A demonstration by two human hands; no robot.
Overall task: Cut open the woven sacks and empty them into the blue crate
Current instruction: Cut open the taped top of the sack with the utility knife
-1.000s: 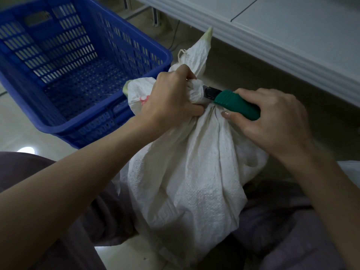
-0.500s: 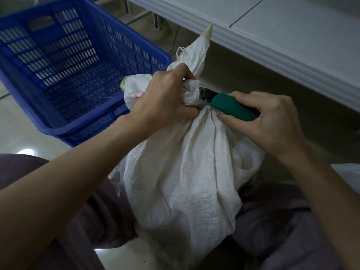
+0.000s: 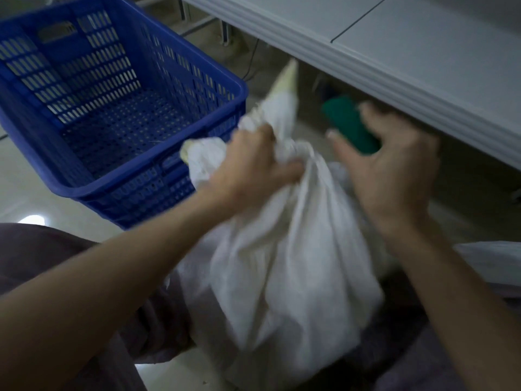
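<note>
My left hand [image 3: 253,162] fists sack [image 3: 282,263] neck, steadying it for cut; right hand [image 3: 394,170] wraps green cutter [image 3: 349,122], off cloth.

A dim indoor workroom: glossy pale floor [image 3: 17,198] tiles, a long white tabletop [image 3: 423,52] with a ribbed edge and a panel seam, thin metal legs [image 3: 225,33] and a dangling cable [image 3: 251,63] beneath, and a perforated blue crate [image 3: 112,179] on the floor.

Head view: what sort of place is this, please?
Probably an indoor workroom or storeroom: a glossy pale floor, a blue plastic crate standing on it, and a grey worktable edge above the woven sack.
</note>
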